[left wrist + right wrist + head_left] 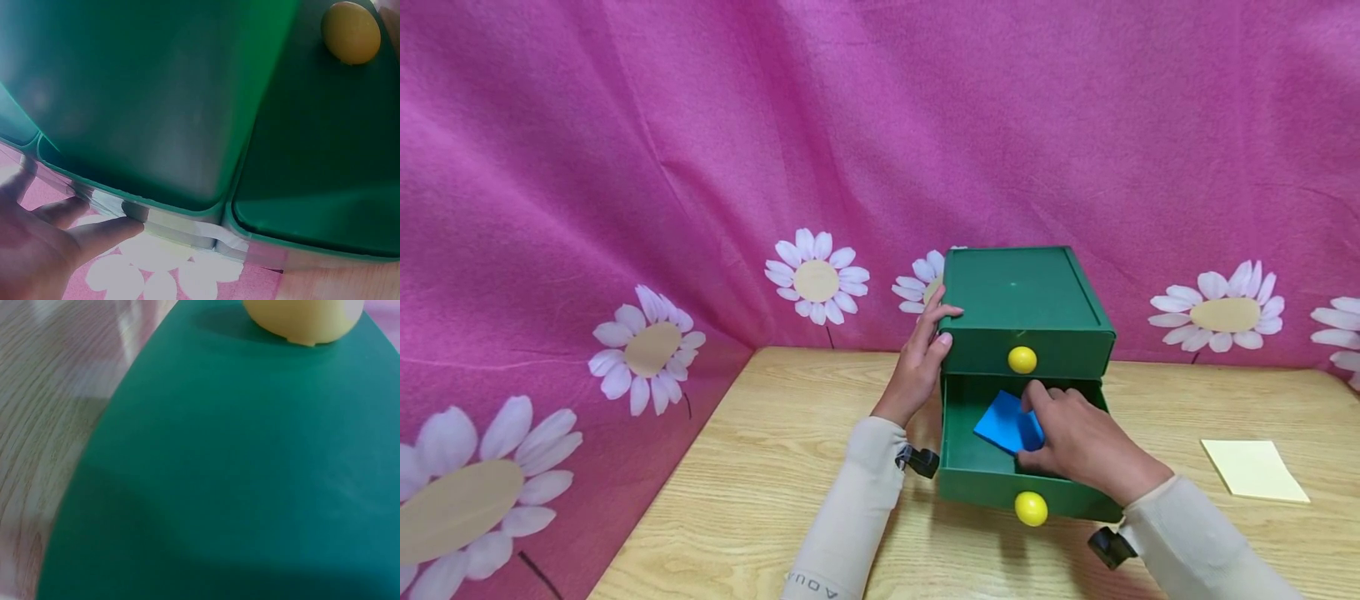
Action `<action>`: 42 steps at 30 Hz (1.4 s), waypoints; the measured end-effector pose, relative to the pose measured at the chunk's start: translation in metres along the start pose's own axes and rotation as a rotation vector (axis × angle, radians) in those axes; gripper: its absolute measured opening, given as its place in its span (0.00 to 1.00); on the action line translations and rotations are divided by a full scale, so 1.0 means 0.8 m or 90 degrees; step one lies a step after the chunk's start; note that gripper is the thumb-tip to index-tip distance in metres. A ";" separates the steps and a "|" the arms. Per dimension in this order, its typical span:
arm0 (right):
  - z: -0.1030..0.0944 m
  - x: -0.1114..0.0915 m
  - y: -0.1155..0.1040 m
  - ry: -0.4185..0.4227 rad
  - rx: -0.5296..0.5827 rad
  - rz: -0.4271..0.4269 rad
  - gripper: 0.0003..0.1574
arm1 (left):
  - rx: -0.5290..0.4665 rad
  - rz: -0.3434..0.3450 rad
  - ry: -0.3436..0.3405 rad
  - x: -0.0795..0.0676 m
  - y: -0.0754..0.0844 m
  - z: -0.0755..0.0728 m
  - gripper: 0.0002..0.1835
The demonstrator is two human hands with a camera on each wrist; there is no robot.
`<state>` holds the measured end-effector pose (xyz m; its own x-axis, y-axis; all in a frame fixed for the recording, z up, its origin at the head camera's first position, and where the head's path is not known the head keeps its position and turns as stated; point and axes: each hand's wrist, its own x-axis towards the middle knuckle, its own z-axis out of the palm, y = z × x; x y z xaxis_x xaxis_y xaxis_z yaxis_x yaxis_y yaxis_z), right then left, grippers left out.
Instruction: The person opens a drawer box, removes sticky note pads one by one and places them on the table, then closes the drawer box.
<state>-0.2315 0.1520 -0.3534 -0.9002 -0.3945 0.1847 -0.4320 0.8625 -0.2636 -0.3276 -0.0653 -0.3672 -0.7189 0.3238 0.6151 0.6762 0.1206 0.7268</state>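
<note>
A small green drawer cabinet with yellow knobs stands on the table, its lower drawer pulled out and its upper one closed. My left hand rests against the cabinet's left side near the top, fingers extended; the left wrist view shows this hand beside the green wall. Inside the lower drawer lies a blue sticky note pad, turned at an angle. My right hand reaches in over the drawer front and holds the pad's right edge between thumb and fingers. The right wrist view shows only the drawer front and knob.
A pale yellow sticky note pad lies on the wooden table to the right of the cabinet. Behind and to the left hangs a pink cloth with white flowers. The open drawer juts out towards me.
</note>
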 end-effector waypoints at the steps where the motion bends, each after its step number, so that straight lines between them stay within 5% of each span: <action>1: 0.000 0.000 0.000 0.005 0.000 0.000 0.32 | 0.000 0.002 0.000 0.000 0.000 0.000 0.21; 31: -0.025 -0.020 -0.009 0.109 0.080 0.024 0.29 | 0.004 -0.007 -0.003 0.000 0.002 0.000 0.21; 42: -0.037 -0.039 -0.012 0.115 0.086 0.043 0.29 | -0.012 -0.003 -0.014 -0.007 0.047 -0.005 0.21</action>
<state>-0.1976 0.1655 -0.3289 -0.9082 -0.2634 0.3253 -0.3853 0.8298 -0.4037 -0.2985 -0.0667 -0.3418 -0.7177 0.3439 0.6055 0.6702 0.1048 0.7348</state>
